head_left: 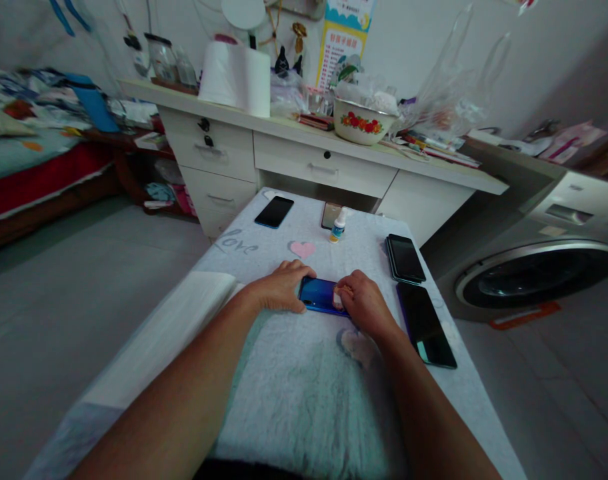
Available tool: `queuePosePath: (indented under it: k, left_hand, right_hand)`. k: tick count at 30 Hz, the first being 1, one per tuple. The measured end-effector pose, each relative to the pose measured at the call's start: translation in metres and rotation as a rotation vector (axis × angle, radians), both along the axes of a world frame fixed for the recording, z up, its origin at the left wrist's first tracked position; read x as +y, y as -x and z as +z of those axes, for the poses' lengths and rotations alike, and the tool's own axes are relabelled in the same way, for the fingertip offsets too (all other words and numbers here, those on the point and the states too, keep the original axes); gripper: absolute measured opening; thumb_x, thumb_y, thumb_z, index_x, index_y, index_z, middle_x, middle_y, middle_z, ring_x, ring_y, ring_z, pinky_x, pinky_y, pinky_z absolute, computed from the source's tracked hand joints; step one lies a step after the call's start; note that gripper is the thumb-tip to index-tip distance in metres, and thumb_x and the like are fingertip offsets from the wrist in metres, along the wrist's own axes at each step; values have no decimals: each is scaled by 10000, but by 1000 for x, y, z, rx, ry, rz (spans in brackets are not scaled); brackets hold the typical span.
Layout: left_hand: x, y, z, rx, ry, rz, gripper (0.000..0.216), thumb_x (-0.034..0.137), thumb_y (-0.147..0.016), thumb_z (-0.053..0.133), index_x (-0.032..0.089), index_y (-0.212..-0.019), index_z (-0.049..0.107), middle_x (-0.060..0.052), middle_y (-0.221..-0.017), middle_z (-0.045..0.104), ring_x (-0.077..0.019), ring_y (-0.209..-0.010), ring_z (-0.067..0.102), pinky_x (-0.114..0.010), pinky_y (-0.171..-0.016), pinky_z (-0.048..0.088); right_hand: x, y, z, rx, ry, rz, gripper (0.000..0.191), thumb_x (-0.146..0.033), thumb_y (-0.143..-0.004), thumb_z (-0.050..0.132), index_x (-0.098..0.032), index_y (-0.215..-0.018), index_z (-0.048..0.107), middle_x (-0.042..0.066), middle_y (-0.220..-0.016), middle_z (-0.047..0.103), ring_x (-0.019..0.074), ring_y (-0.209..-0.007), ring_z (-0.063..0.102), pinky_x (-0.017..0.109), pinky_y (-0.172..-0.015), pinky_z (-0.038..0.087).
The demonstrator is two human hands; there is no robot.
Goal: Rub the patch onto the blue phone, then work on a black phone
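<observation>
A blue smartphone (317, 293) lies back side up on the cloth-covered table (294, 387). My left hand (284, 287) grips its left end between thumb and fingers. Pressed on the phone's right part is a small pale pad (338, 298), pinched in the closed fingers of my right hand (361, 300). The pad's exact kind is hard to make out, and my right hand covers the phone's right end. Beyond the hands stands a small spray bottle (338, 227) with a white cap, upright in front of a flat phone-like thing (329, 215).
A dark-screened phone (275, 212) lies at the far left. Stacked phones (407, 258) and a large black phone (427, 327) line the right side. Folded white cloth (174, 333) lies along the left edge. Behind are a white desk (304, 150) and a washing machine (544, 240).
</observation>
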State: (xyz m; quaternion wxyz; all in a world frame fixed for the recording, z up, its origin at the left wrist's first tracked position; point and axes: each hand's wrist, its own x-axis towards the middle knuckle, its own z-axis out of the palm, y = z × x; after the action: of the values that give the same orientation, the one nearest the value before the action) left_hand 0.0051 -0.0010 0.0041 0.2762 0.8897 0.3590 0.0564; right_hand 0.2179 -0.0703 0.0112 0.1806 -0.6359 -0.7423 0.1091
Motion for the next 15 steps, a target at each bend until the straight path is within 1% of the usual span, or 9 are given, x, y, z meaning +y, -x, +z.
queuePosePath:
  k: [3,9,15]
  left_hand:
    - [0,0,1,0,-4,-2,663,307,-577,667,260,-1212,483,-43,-1171,461,-259,-1102,408,-357,-961,380]
    - [0,0,1,18,-4,-1,682,315,-578,674,258,-1228,473,-43,-1182,457,-256,-1101,407,-344,-966,372]
    - [2,0,0,16,10,-12,702,401,-591,706,255,-1235,468,-44,-1199,453,-258,-1113,398,-346,-967,366]
  right_hand:
    - [2,2,0,-33,-5,-22,189,-183,-887,497,-150,-880,683,45,-859,545,131,-790,524,240,-722,359]
    - [4,5,-3,-35,-26,0,203,-177,-897,482,-144,-900,683,56,-886,550,129,-806,528,237,-748,366]
    - [-1,0,5,-19,30,62,183,-156,-866,510,-148,-867,693,45,-844,567,123,-763,527,229,-704,357]
